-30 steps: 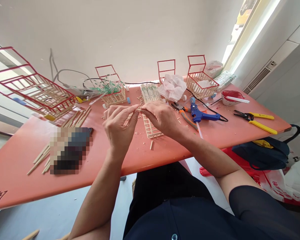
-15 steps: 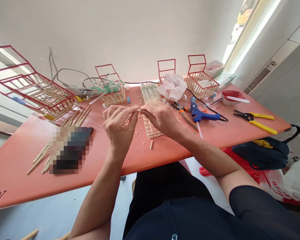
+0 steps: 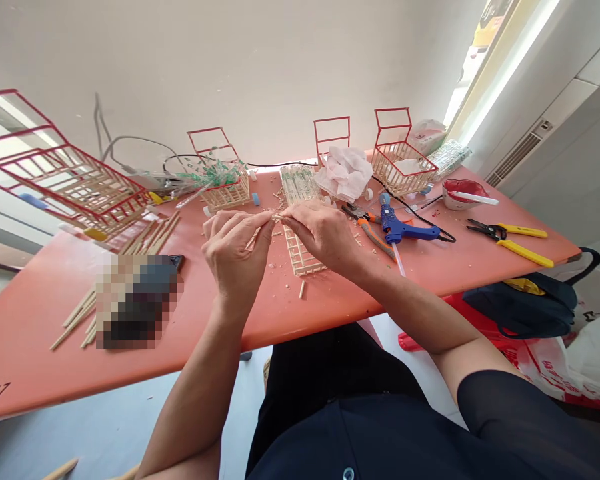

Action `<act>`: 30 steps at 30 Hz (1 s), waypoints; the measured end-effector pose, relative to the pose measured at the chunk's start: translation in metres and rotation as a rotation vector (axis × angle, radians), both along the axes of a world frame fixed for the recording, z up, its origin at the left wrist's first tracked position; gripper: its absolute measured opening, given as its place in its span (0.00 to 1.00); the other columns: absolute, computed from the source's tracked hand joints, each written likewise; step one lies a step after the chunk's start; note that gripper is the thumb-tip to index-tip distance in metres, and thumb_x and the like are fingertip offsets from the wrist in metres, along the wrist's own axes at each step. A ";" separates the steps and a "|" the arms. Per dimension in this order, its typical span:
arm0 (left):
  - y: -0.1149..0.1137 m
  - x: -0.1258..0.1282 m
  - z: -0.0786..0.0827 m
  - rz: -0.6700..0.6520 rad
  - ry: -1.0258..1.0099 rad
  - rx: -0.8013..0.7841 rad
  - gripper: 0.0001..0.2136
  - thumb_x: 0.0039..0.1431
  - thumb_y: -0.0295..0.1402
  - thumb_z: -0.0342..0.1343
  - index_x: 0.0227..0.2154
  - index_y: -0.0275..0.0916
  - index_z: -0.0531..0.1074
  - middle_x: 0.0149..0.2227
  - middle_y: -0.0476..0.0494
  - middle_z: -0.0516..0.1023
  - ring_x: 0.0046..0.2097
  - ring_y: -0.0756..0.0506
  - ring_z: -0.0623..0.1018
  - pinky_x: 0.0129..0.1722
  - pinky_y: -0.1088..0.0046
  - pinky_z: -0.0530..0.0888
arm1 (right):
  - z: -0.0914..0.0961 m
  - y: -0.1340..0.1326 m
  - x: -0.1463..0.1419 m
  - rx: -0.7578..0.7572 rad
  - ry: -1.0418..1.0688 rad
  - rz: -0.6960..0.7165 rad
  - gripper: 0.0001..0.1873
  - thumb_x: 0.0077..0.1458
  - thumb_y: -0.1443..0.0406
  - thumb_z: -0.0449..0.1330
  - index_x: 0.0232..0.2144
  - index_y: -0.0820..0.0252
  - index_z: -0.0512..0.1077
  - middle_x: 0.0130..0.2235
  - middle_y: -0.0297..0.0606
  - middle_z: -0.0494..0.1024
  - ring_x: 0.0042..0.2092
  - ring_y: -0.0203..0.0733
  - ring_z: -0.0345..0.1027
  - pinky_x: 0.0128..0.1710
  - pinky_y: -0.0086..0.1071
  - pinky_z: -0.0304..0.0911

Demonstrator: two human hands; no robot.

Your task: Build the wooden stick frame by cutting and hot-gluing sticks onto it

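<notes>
Fingertip to fingertip, my left hand (image 3: 237, 250) and my right hand (image 3: 323, 233) pinch a short pale wooden stick (image 3: 277, 217) between them above the table. Most of the stick is hidden by the fingers. Below my right hand lies a small lattice panel (image 3: 300, 257) of glued wooden sticks, partly covered by that hand. A loose cut piece of stick (image 3: 303, 289) rests in front of the panel, among crumbs of wood. Right of my right hand are pliers with orange and grey handles (image 3: 373, 233) and a blue glue gun (image 3: 405, 230) with a glue stick in it.
Red-rimmed miniature stick carts stand at the back, including one at left (image 3: 95, 187) and one at right (image 3: 403, 163). Long sticks (image 3: 80, 313) and a blurred dark phone (image 3: 145, 300) lie left. Yellow-handled wire strippers (image 3: 510, 240) and a red-stained bowl (image 3: 463, 197) are right.
Both hands keep their pinch on the stick, with the fingertips shifted very slightly left. The whole view has moved a little; nothing on the table has visibly changed place.
</notes>
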State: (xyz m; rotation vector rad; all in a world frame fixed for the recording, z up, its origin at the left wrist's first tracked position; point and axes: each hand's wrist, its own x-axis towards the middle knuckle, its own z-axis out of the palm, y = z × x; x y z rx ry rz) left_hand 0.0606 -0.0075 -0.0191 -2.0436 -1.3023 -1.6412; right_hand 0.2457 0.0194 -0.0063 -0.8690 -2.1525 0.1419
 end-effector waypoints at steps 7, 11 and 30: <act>-0.002 0.001 0.001 -0.015 0.018 -0.009 0.07 0.73 0.37 0.62 0.39 0.44 0.85 0.34 0.46 0.85 0.40 0.43 0.81 0.50 0.61 0.72 | 0.001 -0.002 -0.001 -0.004 -0.041 -0.024 0.30 0.81 0.51 0.44 0.48 0.63 0.81 0.46 0.46 0.85 0.51 0.46 0.76 0.54 0.35 0.62; -0.001 0.000 -0.001 0.000 0.027 -0.057 0.08 0.73 0.38 0.62 0.40 0.44 0.85 0.35 0.45 0.85 0.41 0.42 0.81 0.52 0.60 0.73 | 0.001 -0.003 -0.001 0.011 -0.057 -0.030 0.31 0.81 0.51 0.43 0.49 0.63 0.81 0.46 0.46 0.85 0.51 0.47 0.76 0.53 0.35 0.63; -0.005 -0.002 0.008 -0.049 -0.077 -0.113 0.04 0.68 0.37 0.67 0.37 0.47 0.84 0.39 0.47 0.88 0.44 0.41 0.85 0.55 0.60 0.75 | 0.001 -0.001 0.000 -0.004 -0.042 -0.018 0.35 0.81 0.48 0.40 0.49 0.62 0.82 0.47 0.46 0.85 0.51 0.47 0.76 0.54 0.36 0.62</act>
